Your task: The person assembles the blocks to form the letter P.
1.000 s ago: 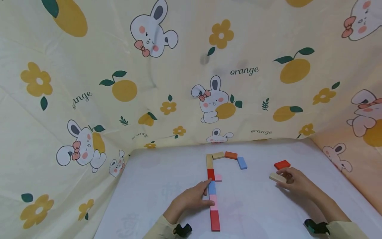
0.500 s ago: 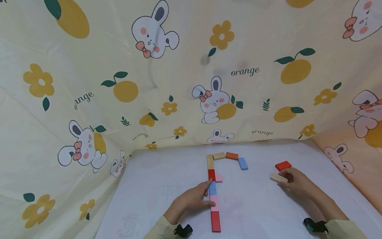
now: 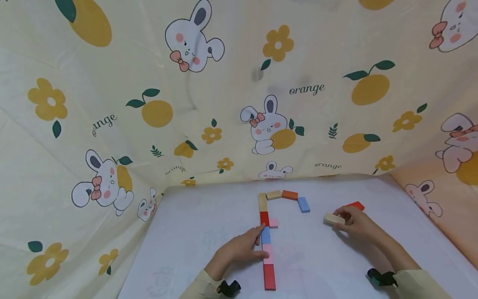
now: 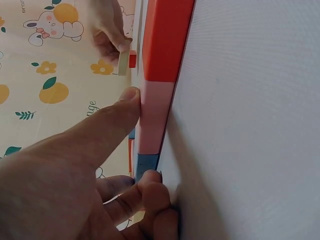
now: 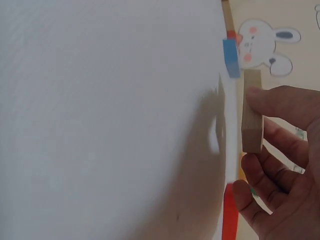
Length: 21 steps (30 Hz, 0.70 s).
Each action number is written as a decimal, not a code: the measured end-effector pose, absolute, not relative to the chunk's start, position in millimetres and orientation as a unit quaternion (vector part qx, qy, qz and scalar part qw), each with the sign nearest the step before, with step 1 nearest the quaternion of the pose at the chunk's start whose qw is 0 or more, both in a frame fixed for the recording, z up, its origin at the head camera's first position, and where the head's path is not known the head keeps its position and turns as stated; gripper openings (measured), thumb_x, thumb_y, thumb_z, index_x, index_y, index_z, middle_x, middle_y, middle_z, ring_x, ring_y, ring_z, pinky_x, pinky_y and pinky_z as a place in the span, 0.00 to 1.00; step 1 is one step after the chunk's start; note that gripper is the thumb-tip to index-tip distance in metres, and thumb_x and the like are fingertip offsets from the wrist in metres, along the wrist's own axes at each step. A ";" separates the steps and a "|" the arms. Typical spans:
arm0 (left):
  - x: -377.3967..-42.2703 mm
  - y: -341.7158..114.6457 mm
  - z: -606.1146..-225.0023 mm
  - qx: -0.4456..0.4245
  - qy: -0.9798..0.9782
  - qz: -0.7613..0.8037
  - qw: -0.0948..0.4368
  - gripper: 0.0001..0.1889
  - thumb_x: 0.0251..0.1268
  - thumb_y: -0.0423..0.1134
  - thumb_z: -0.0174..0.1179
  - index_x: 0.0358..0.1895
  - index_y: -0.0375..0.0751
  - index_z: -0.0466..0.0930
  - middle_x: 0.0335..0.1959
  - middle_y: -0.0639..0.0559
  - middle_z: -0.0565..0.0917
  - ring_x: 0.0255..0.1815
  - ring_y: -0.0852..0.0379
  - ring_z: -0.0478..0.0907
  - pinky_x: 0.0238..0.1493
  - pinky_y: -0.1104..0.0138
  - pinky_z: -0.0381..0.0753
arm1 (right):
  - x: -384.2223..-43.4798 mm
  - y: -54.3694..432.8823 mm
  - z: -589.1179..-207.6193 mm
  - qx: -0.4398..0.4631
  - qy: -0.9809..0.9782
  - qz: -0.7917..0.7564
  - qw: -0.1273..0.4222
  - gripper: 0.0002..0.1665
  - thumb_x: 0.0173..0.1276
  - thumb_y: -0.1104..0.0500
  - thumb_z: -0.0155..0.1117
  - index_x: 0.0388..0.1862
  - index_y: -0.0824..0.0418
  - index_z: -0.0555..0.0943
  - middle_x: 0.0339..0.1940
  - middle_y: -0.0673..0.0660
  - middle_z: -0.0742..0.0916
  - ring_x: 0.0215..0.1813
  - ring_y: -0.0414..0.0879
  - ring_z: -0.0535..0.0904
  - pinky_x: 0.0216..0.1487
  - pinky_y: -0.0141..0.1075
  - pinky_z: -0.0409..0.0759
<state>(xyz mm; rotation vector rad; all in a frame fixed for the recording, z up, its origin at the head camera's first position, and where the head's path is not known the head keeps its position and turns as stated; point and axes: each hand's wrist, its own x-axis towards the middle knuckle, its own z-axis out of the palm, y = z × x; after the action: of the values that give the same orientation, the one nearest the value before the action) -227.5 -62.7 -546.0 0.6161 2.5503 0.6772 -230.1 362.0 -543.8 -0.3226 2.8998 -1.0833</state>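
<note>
My right hand pinches a plain wooden block between thumb and fingers, held above the white table. In the right wrist view that wooden block shows the thumb on its face. My left hand rests on a straight row of blocks. Its index fingertip touches about where a red block meets a blue block, and the thumb lies on a pink block. The left wrist view shows the thumb against the pink block and the other fingers beside the blue one.
A wooden block tops the row; a red block ends it nearest me. Wooden, orange and blue blocks curve rightward. A small pink block adjoins the row. Another red block lies behind my right hand.
My right hand has moved left with the wooden block, away from the loose red block. The left hand and the laid blocks stay in place.
</note>
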 end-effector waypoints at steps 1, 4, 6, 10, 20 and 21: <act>-227.5 -62.7 -545.9 0.221 0.919 0.245 0.215 0.52 0.64 0.61 0.75 0.87 0.52 0.59 0.46 0.57 0.73 0.51 0.58 0.72 0.46 0.61 0.76 | -230.7 358.4 -542.9 -0.107 0.930 -0.351 0.014 0.21 0.66 0.58 0.81 0.54 0.63 0.84 0.45 0.55 0.84 0.44 0.49 0.76 0.40 0.33 0.77; -227.8 -62.9 -546.3 0.219 0.920 0.244 0.214 0.52 0.64 0.62 0.75 0.87 0.53 0.59 0.50 0.57 0.74 0.53 0.58 0.72 0.50 0.61 0.78 | -234.0 348.4 -540.8 -0.118 0.928 -0.354 0.011 0.21 0.67 0.58 0.81 0.54 0.62 0.84 0.45 0.55 0.83 0.46 0.50 0.75 0.41 0.34 0.77; -228.1 -62.9 -547.2 0.219 0.921 0.242 0.213 0.52 0.64 0.62 0.75 0.87 0.53 0.59 0.51 0.57 0.74 0.53 0.58 0.72 0.51 0.61 0.79 | -236.6 341.5 -540.8 -0.119 0.927 -0.355 0.013 0.21 0.67 0.58 0.80 0.55 0.61 0.84 0.45 0.55 0.83 0.47 0.50 0.75 0.42 0.34 0.78; -228.4 -63.2 -549.0 0.218 0.921 0.242 0.214 0.52 0.64 0.62 0.75 0.87 0.54 0.59 0.49 0.58 0.74 0.53 0.58 0.72 0.50 0.61 0.77 | -241.7 327.3 -541.0 -0.117 0.928 -0.352 0.028 0.21 0.67 0.58 0.81 0.56 0.60 0.84 0.46 0.54 0.83 0.48 0.50 0.76 0.46 0.37 0.79; -229.4 -63.7 -549.4 0.219 0.922 0.237 0.212 0.52 0.64 0.63 0.74 0.87 0.54 0.58 0.53 0.57 0.74 0.53 0.58 0.72 0.55 0.60 0.80 | -253.4 300.5 -541.0 -0.144 0.919 -0.365 0.041 0.22 0.67 0.60 0.80 0.57 0.60 0.84 0.50 0.54 0.83 0.52 0.51 0.76 0.51 0.38 0.81; -229.1 -63.7 -549.4 0.220 0.922 0.237 0.212 0.52 0.64 0.63 0.75 0.87 0.54 0.58 0.52 0.57 0.75 0.53 0.58 0.72 0.54 0.60 0.80 | -254.4 298.0 -541.8 -0.148 0.919 -0.364 0.042 0.21 0.67 0.60 0.80 0.57 0.59 0.85 0.50 0.54 0.83 0.52 0.51 0.76 0.52 0.39 0.81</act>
<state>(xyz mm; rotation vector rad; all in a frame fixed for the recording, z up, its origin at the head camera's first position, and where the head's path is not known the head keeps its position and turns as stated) -229.1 -63.7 -549.4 0.6109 2.5609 0.6578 -254.4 298.0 -541.8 -0.4532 2.8105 -1.1142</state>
